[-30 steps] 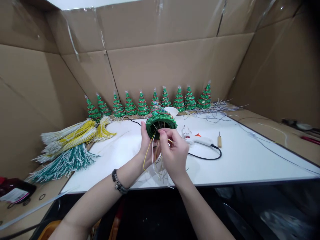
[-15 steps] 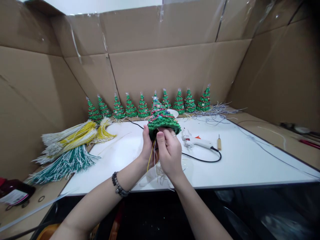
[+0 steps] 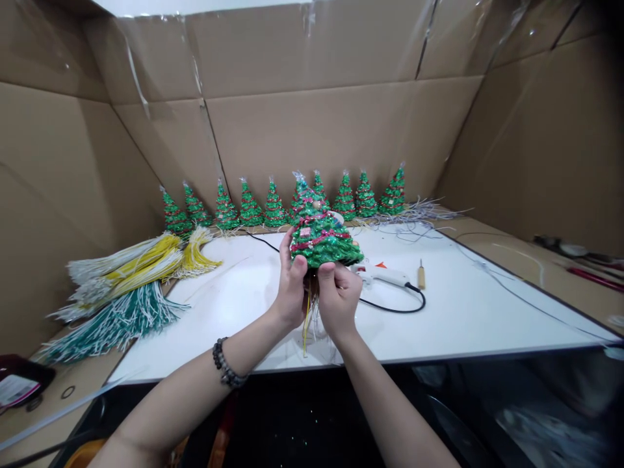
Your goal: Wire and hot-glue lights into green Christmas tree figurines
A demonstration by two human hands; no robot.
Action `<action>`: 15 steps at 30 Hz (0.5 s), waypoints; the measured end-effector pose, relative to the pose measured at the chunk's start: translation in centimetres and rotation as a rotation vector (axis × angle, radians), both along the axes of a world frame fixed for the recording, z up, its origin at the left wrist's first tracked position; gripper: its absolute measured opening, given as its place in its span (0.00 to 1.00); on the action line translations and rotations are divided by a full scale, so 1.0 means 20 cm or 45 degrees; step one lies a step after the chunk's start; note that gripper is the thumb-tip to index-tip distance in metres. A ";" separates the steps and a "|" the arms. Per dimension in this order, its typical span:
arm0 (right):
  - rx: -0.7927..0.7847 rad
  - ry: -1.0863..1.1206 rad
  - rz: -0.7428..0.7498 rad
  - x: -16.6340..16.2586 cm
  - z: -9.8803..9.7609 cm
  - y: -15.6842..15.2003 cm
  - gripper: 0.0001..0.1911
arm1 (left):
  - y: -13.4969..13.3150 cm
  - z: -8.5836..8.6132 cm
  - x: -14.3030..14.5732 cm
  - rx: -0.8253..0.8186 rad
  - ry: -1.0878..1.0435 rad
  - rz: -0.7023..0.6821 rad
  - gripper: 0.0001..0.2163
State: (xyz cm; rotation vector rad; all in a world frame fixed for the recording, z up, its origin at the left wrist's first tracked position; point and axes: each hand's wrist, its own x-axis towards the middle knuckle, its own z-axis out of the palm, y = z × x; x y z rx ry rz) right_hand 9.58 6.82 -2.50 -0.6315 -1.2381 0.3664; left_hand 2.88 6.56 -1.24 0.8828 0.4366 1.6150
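A small green Christmas tree (image 3: 325,242) with red trim, beads and a clear star on top is held up above the white board. My left hand (image 3: 292,286) grips its lower left side, thumb at the front of the base. My right hand (image 3: 338,296) is closed at the underside of the base, its thumb pressed near the rim; the fingertips are partly hidden under the tree. Yellow and white wires (image 3: 307,325) hang down from the base between my hands.
Several similar trees (image 3: 275,207) stand along the cardboard wall. Bundles of yellow, white and green wires (image 3: 121,273) lie at left. A glue gun (image 3: 385,274) with black cord and a wooden-handled awl (image 3: 421,275) lie right on the white board (image 3: 468,305). A dark bottle (image 3: 22,383) stands far left.
The tree has been tipped more upright, so its decorated side shows and its underside is hidden. My right hand has moved slightly lower under the base. The whole view has shifted a little.
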 end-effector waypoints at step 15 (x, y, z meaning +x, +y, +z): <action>-0.015 0.039 0.011 -0.01 -0.01 0.01 0.34 | 0.01 -0.01 0.01 0.005 0.014 0.051 0.43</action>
